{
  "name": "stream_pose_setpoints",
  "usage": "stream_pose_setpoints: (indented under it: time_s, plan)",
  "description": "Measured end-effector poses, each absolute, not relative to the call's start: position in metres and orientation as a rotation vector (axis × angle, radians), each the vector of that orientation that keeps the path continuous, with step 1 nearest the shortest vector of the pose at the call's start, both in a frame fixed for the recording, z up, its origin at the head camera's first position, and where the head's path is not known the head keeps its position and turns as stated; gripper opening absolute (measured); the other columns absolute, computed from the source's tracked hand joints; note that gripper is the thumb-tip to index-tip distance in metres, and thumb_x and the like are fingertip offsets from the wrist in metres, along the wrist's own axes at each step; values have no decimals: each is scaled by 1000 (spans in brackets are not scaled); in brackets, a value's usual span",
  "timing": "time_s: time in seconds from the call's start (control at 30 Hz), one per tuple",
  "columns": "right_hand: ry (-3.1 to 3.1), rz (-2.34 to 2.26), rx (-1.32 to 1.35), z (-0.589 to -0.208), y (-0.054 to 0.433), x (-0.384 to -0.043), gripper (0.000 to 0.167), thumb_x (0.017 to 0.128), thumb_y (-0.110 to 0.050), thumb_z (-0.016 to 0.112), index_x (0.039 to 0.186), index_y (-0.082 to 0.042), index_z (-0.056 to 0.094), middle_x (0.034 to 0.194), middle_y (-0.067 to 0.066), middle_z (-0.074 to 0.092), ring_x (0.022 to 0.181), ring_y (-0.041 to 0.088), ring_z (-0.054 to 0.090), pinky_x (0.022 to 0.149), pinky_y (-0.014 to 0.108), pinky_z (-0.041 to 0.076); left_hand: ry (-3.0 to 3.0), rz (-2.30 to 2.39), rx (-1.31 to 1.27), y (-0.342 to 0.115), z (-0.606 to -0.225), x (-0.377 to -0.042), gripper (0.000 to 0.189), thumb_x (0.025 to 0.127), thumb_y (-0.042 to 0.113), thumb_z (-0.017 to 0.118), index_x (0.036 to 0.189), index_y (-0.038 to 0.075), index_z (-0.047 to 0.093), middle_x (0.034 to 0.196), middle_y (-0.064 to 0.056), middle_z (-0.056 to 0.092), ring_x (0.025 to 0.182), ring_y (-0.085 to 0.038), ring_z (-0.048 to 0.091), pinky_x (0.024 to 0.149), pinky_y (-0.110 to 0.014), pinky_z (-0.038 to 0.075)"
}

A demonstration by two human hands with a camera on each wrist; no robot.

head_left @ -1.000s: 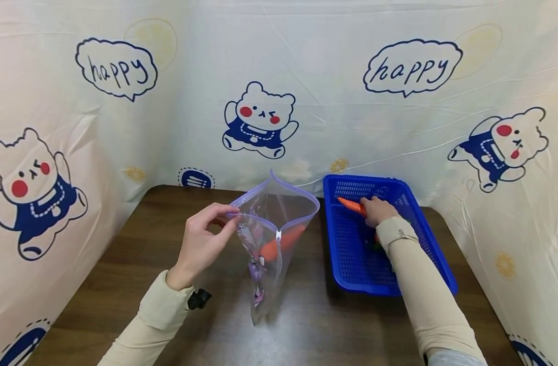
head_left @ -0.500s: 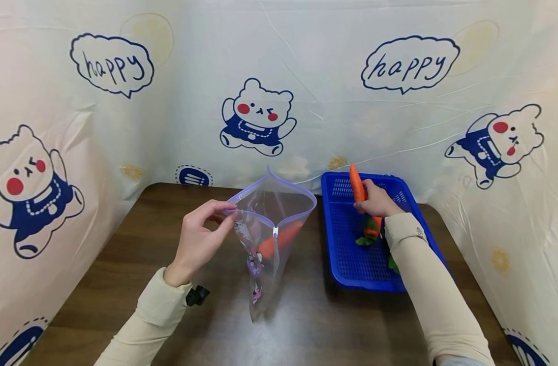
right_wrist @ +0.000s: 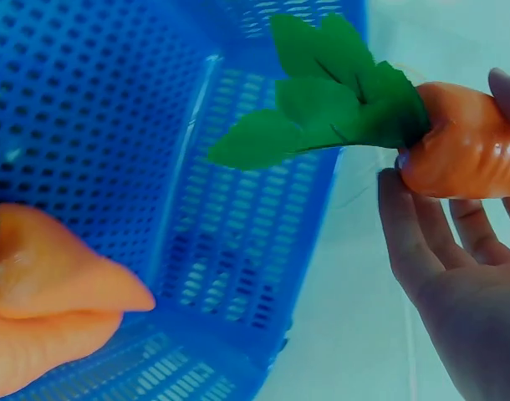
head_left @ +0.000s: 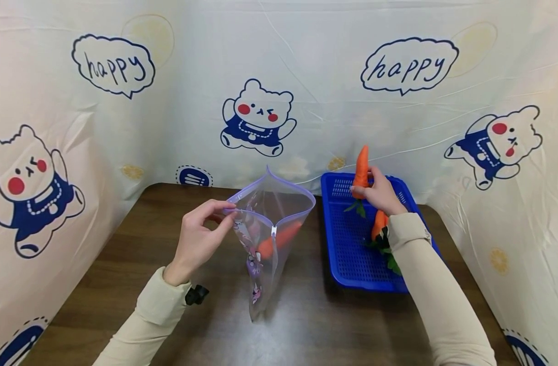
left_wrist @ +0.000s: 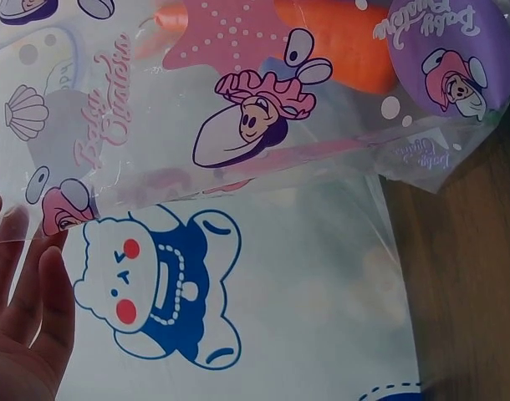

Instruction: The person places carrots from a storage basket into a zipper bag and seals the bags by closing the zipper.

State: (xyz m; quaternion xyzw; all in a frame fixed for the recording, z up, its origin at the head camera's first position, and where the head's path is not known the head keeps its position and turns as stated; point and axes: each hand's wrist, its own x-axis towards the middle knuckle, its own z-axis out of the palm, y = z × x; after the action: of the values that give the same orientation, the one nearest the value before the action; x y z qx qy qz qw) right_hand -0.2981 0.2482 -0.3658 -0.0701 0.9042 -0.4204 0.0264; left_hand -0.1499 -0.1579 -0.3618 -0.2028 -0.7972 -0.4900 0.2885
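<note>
My left hand [head_left: 201,239] pinches the purple-edged rim of a clear zip bag [head_left: 272,218] between thumb and fingertips, and its mouth gapes wide. Inside the bag a carrot [head_left: 279,241] shows through the plastic. Over the far part of the blue basket, my right hand [head_left: 380,192] grips another carrot [head_left: 361,170] near its thick end, tip pointing up. Green leaves [right_wrist: 330,104] hang from that carrot's top in the right wrist view. Further carrots [right_wrist: 54,292] lie in the basket, partly hidden in the head view by the right wrist. Cartoon prints cover the bag's side in the left wrist view.
The blue perforated basket [head_left: 336,254] stands at the right of the brown wooden table [head_left: 169,325]. A pale printed curtain [head_left: 324,66] encloses the table at the back and both sides. A black strap piece [head_left: 196,295] sits at the left cuff.
My right hand has raised the carrot from inside the basket, and its tip has swung from pointing left to pointing up. The left hand keeps its pinch on the bag rim.
</note>
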Motion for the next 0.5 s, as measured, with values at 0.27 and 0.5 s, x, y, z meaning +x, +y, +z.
stream_pose_setpoints:
  time_s: [0.27,0.5]
  plan:
    - [2822,-1412,-219,-355,236,-293,61,89,-37,68,138,-16,38,132,12,48,103,31,59,84,43,50,-2140,-1310,-529,-158,-362,-149,21,82,0,72,102,6,70,96,-7,71,78,-3,61,68,-16,52]
    - [2847,-1523,-255,-348,226,-287,61,87,-42,69,135,-17,40,120,8,51,88,24,59,73,33,49,-2155,-1314,-519,-158,-362,-150,21,83,1,72,104,6,70,97,-7,71,79,-3,61,69,-17,53]
